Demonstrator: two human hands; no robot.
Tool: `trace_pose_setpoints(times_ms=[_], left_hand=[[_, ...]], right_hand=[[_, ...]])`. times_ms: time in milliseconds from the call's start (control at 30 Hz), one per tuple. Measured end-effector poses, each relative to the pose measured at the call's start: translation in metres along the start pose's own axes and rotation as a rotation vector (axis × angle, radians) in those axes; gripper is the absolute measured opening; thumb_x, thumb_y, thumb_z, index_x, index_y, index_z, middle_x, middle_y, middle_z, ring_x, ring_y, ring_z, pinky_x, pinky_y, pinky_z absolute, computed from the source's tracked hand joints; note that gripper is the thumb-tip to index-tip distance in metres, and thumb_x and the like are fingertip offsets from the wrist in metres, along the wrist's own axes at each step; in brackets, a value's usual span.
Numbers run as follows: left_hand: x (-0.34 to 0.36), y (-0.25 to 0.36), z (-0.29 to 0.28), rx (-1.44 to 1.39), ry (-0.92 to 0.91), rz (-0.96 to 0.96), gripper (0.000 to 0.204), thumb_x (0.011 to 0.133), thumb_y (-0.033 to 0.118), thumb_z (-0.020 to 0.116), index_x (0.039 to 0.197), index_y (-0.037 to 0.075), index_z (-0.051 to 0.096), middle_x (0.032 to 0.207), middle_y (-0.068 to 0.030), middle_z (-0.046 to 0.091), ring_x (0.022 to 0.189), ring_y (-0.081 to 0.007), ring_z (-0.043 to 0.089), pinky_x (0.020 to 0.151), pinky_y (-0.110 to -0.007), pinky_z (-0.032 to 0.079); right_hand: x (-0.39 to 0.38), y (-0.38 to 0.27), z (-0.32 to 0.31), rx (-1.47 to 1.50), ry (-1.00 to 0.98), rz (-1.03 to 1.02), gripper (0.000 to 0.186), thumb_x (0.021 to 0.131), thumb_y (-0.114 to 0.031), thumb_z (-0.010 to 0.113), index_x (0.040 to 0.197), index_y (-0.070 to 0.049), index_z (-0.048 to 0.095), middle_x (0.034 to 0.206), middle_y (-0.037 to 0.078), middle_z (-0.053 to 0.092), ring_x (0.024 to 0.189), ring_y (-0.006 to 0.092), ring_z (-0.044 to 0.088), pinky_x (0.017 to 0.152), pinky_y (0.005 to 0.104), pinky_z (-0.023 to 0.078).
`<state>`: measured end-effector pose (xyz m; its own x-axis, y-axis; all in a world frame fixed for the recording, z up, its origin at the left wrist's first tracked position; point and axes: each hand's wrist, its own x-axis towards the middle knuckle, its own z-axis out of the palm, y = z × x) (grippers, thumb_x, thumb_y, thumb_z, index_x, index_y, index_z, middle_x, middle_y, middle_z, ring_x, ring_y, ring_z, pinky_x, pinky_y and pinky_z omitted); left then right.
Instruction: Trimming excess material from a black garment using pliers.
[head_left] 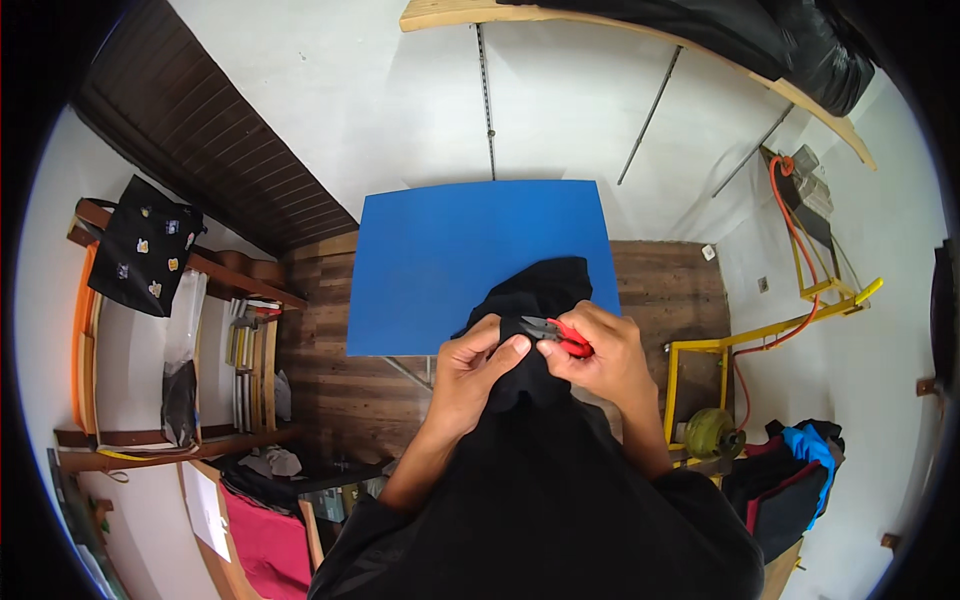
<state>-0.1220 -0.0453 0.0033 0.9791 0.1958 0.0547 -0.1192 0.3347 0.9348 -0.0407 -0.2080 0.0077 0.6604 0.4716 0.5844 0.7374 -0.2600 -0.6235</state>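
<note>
Over the near part of the blue table (430, 260) lies a bunched black fabric (540, 280). My left hand (470, 370) pinches a piece of that fabric, thumb on top, just left of some small snips. My right hand (605, 365) is closed round the red-handled snips (572, 342), whose dark blades point left and rest on or just over the fabric beside my left thumb. I cannot tell whether the blade tips touch a thread or only the cloth.
At left are shelves with books (245, 350) and a hanging black bag (140, 245). A pink cloth (260, 540) lies lower left. At right stand a yellow metal frame (700, 347) with a red hose and a pile of clothes (805, 470). A wooden shelf (450, 14) runs above.
</note>
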Motion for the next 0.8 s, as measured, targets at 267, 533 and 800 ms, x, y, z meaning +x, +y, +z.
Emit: trace_pose_setpoints(times_ms=[267,533,800], left_hand=[[0.005,0.003,0.007,-0.054,-0.106,-0.073,0.024,0.090,0.002,0.063,0.113,-0.002,0.061,0.096,0.0012,0.061,0.090,-0.0049,0.054,0.080,-0.021,0.042],[0.009,0.007,0.014,-0.074,-0.178,-0.077,0.033,0.087,-0.004,0.061,0.120,-0.002,0.055,0.101,0.0001,0.061,0.092,-0.0050,0.054,0.082,-0.021,0.042],[0.009,0.013,0.013,-0.013,-0.321,-0.074,0.051,0.086,-0.005,0.064,0.133,-0.001,0.044,0.100,0.0006,0.060,0.091,-0.0042,0.053,0.081,-0.020,0.040]], right_hand=[[-0.001,0.004,-0.005,-0.003,0.004,0.061,0.024,0.070,-0.014,0.079,0.079,-0.003,0.060,0.067,0.008,0.056,0.052,0.0234,0.055,0.046,0.0317,0.044],[0.001,0.005,-0.012,0.001,0.024,0.057,0.021,0.070,-0.011,0.078,0.080,-0.002,0.062,0.066,0.009,0.055,0.052,0.0227,0.052,0.048,0.0316,0.043],[0.006,0.004,-0.014,0.002,0.032,0.039,0.019,0.070,-0.009,0.078,0.079,-0.002,0.062,0.066,0.008,0.055,0.051,0.0222,0.053,0.048,0.0314,0.043]])
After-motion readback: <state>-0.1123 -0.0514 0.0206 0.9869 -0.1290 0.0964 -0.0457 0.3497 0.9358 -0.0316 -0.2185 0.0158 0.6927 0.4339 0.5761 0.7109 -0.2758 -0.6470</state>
